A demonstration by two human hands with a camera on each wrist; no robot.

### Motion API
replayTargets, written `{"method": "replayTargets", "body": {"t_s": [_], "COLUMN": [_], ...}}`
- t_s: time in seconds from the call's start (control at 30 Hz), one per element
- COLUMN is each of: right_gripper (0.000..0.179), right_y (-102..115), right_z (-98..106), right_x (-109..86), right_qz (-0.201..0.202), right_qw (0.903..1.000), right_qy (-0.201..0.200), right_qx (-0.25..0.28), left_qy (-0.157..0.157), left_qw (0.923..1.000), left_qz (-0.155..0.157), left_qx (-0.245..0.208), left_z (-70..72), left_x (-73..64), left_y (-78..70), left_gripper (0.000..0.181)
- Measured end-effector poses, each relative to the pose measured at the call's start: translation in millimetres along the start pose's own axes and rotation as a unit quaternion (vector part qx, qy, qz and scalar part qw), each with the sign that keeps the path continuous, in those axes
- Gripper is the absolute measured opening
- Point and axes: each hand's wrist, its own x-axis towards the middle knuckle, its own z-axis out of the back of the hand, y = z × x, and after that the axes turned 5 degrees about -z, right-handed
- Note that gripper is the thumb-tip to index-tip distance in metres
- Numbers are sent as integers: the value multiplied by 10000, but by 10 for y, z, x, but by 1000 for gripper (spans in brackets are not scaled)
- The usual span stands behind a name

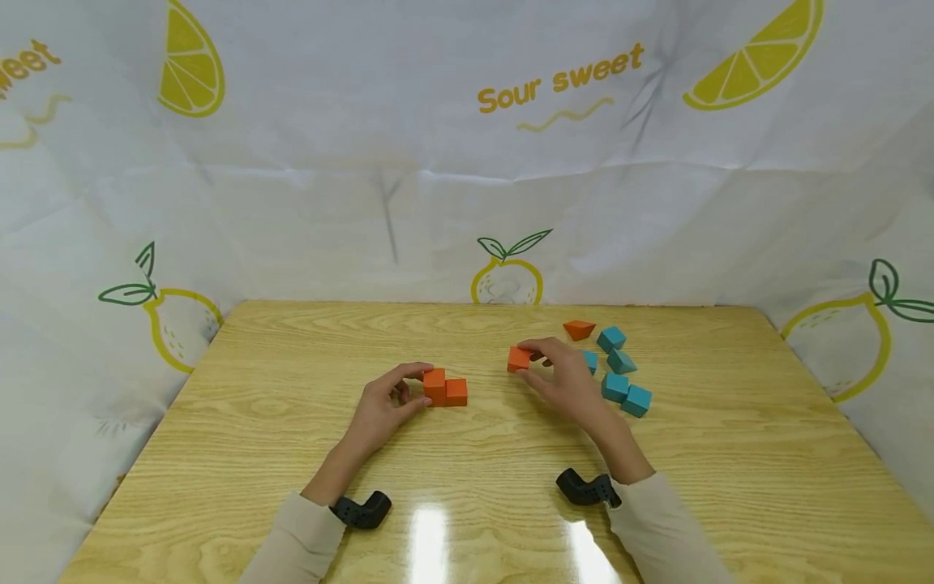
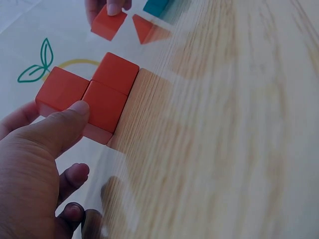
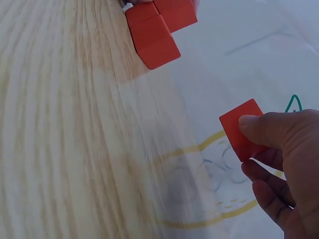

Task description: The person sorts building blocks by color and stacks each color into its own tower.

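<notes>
Lemon-print backdrop [image 1: 328, 219] behind a wooden table [image 1: 452, 454]

Open passage offered across tabletop [image 1: 474, 454] between orange stack [image 1: 434, 389] and held orange block [image 1: 518, 359]. Stack's left side blocked by left hand [image 1: 383, 407]. Rightward path obstructed by right hand [image 1: 572, 391], then clustered blue blocks [image 1: 615, 388]; orange wedge [image 1: 580, 330] met at cluster's far left. Far reach bounded by lemon-print sheet [image 1: 336, 235].

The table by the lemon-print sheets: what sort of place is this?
Probably a small makeshift recording booth, though the wider room is out of view. Lemon-print sheets enclose the table at the back and both sides, black wrist-worn devices suggest filming, and orange blocks are being handled.
</notes>
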Motion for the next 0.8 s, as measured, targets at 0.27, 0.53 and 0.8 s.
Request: {"method": "replayTargets", "body": {"t_s": [0.27, 0.53, 0.8], "right_gripper": [39, 39, 39], "right_y": [92, 173, 306], "right_z": [-122, -214, -286], "right_x": [4, 44, 89], "right_qz": [454, 667, 778], "right_qw": [9989, 9974, 9958], "right_qy": [-49, -2, 100], "right_qx": [134, 279, 471], "left_qy": [2, -25, 10], "left_qw": [10000, 10000, 9999], "left_qz": [-42, -72, -91], "left_qx": [38, 49, 54], "left_z": [7, 18, 12], "left_x": [4, 13, 17], "left_y": [-8, -35, 1], "left_gripper": [47, 47, 47]}}
